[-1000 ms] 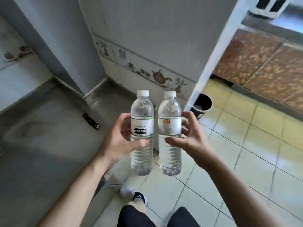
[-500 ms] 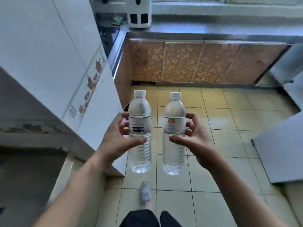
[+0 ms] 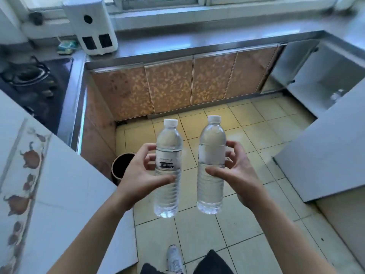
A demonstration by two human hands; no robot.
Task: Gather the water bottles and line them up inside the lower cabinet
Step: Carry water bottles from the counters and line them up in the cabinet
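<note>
I carry two clear water bottles with white caps, upright and side by side above the tiled floor. My left hand [image 3: 141, 175] grips the left bottle [image 3: 168, 153] round its labelled middle. My right hand [image 3: 236, 175] grips the right bottle [image 3: 211, 147] the same way. At the right stands the lower cabinet [image 3: 308, 76] with its grey door [image 3: 325, 155] swung open. Inside it, a small part of another clear bottle [image 3: 336, 95] shows above the door's edge.
A row of shut brown patterned cabinet doors [image 3: 169, 86] runs under the steel counter ahead. A white appliance [image 3: 91, 26] stands on that counter, a gas hob [image 3: 25, 76] lies at the left. A dark bin [image 3: 122, 167] sits on the floor by the tiled wall corner [image 3: 59, 194].
My view has swung right from the wall corner to the kitchen, bringing the counter and the open cabinet into sight. Both hands keep hold of their bottles, now slightly further apart.
</note>
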